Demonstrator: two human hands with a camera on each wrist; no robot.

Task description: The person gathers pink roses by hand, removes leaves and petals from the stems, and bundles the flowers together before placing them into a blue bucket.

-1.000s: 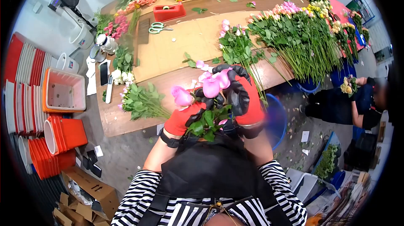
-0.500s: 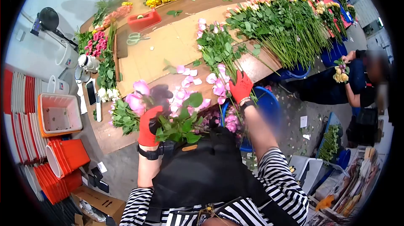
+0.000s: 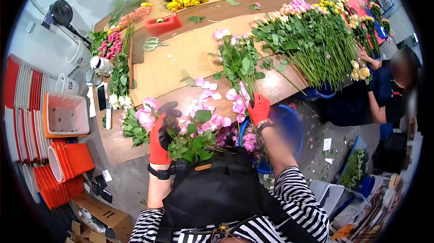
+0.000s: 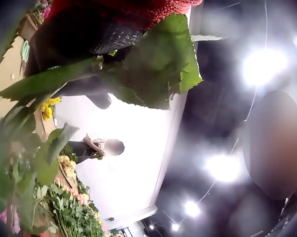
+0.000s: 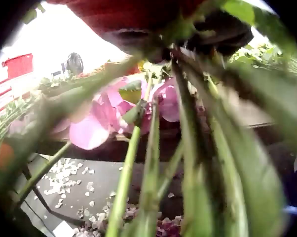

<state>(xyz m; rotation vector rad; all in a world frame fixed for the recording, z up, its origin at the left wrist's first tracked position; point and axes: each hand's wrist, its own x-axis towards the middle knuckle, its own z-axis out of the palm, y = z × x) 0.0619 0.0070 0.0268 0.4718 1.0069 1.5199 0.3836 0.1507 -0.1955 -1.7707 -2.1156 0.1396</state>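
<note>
My left hand [image 3: 161,136], in a red glove with black palm and fingers, holds several pink roses [image 3: 145,117] near the table's front edge. Their leafy stems [image 3: 194,143] stick out to the right, before the black apron. A big leaf [image 4: 153,64] lies across that hand in the left wrist view. Over at the table edge, my right hand [image 3: 259,108] grips rose stems [image 5: 148,187], which fan out below the glove in the right wrist view. The leafy bunch of pink roses [image 3: 239,57] extends up the table from this hand. Loose pink petals [image 3: 199,107] lie between both hands.
A blue bucket [image 3: 296,130] with pink petals stands under the table edge. Cardboard [image 3: 185,53] covers the tabletop, with green-handled scissors [image 3: 153,44] and a red tape dispenser [image 3: 163,25]. A long row of roses [image 3: 307,39] lies right; another person [image 3: 384,93] works beyond.
Both hands were together on pink roses before the apron. They moved apart: the left went left with roses, the right went right to the stems. Loose petals now show on the table.
</note>
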